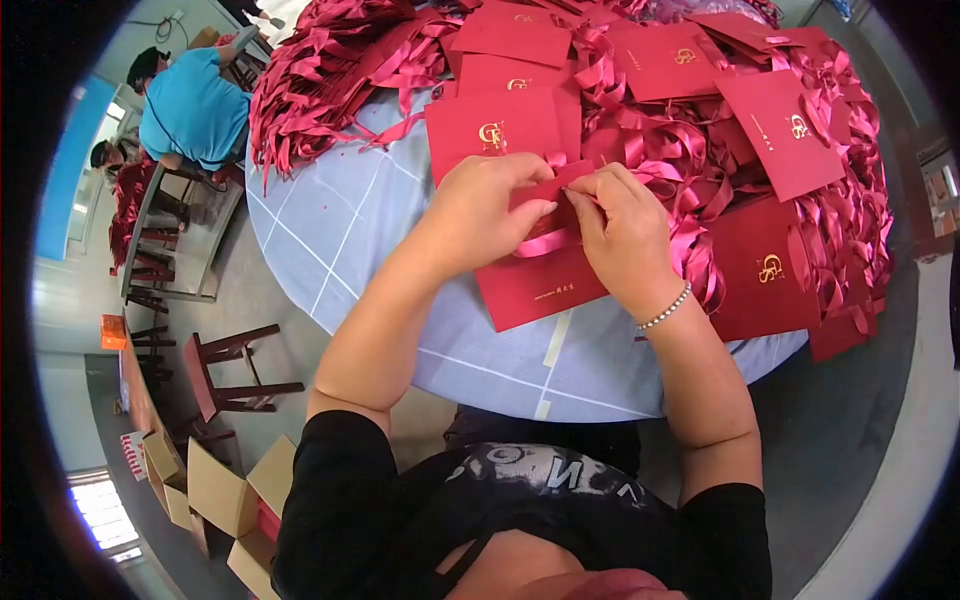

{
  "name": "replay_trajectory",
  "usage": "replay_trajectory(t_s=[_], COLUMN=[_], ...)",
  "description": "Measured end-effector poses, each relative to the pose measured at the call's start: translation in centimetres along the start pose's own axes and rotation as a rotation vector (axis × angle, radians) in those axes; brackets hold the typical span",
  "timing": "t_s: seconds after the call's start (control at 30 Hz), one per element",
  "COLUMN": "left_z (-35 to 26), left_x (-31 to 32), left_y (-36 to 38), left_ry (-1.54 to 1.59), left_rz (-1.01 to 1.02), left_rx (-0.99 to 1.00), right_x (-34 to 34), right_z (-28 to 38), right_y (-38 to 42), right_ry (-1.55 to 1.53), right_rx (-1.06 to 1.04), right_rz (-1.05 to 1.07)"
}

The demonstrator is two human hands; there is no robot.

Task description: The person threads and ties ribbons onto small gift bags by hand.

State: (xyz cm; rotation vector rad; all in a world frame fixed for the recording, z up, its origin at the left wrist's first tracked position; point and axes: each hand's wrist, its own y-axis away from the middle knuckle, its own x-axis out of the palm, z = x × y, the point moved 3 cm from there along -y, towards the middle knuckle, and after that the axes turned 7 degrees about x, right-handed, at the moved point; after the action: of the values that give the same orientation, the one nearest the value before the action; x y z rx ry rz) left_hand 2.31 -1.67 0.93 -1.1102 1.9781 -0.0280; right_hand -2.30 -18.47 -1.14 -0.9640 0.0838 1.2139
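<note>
A red paper gift bag [545, 290] with gold printing lies tilted at the near side of the round table, its upper part between my hands. My left hand [490, 210] grips its upper left edge, the thumb pointing inward. At the upper right edge my right hand [625, 220] has thumb and forefinger pinched together; whatever small piece is between them is mostly covered. A pink-red ribbon [545, 243] loops across the bag just below my left thumb. Directly behind lies another red bag [465, 125] with a gold emblem.
Many red bags with ribbon loops [690, 150] cover the table's right and far side. A heap of ribboned pieces [320, 90] lies at the far left on the blue checked cloth [310, 220]. Left are a stool [235, 370], open cardboard boxes [220, 490] and a person in blue [195, 105].
</note>
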Motion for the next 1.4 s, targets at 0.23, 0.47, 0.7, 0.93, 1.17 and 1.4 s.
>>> replay_trajectory(t_s=[0.23,0.47,0.7,0.93,1.17,1.4], left_z=[0.2,0.6,0.4,0.6,1.2,2.6], left_x=[0.3,0.2,0.3,0.4,1.4,1.3], left_y=[-0.1,-0.1,0.0,-0.2,-0.2,0.1], left_ry=[-0.009,0.026,-0.099,-0.034,0.106,0.24], left_rz=[0.014,0.008,0.023,0.009,0.095,0.028], left_rx=[0.007,0.014,0.06,0.032,-0.083,-0.158], right_x=[0.1,0.4,0.5,0.0,0.4,0.3], right_z=[-0.6,-0.7,-0.9,0.1,0.0,0.1], right_y=[-0.1,0.1,-0.2,0.1,0.2,0.2], right_ry=[-0.067,-0.08,-0.039,-0.049,-0.105,-0.096], right_rx=[0.065,0.072,0.045,0.071,0.096,0.033], right_rz=[0.035,-0.002,0.024,0.008,0.036,0.035])
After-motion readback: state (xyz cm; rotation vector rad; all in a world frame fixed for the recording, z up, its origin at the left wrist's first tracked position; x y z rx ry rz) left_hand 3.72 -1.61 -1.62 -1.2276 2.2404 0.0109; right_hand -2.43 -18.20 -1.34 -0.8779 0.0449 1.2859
